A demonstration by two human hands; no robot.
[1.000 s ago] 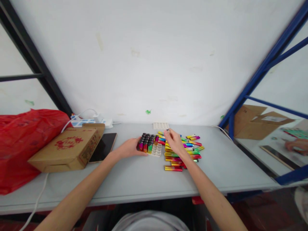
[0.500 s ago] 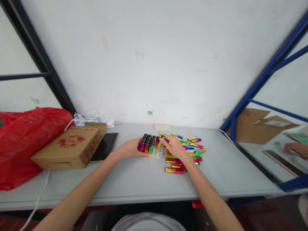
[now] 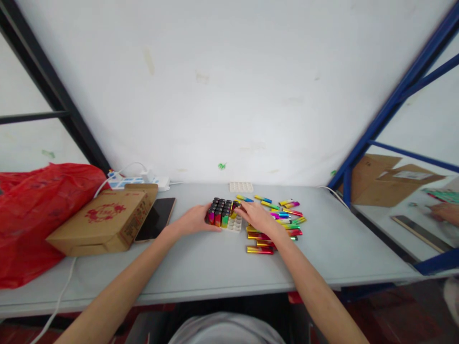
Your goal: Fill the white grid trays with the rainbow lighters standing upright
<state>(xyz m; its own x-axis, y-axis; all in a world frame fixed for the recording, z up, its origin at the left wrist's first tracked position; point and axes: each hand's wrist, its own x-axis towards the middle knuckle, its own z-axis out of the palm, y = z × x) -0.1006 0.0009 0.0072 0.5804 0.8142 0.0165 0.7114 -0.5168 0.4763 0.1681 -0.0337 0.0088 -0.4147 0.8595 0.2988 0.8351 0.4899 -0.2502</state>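
Several cigarette lighters (image 3: 218, 216) with black tops and coloured bodies stand upright in rows in a white tray (image 3: 234, 224) with round holes. My left hand (image 3: 195, 219) wraps round the left side of this group, thumb along the front. At the tray's back right, my right hand (image 3: 253, 214) pinches a yellowish lighter (image 3: 234, 210) among the holes; its fingers partly hide it. Right of the tray, partly under my right forearm, lies a loose pile of shiny lighters (image 3: 292, 228) in red, yellow, green, blue and purple.
A second white tray (image 3: 241, 187) lies by the wall. To the left are a dark phone or tablet (image 3: 157, 220), a cardboard box (image 3: 103, 222), a power strip (image 3: 131, 181) and a red plastic bag (image 3: 46, 215). Beyond the blue frame (image 3: 373, 126), another person's hand (image 3: 444, 211) shows.
My right hand has lowered the lighter it pinches from a tilted position above the tray to a more upright one at the holes. My left hand keeps its hold. The view has shifted slightly.
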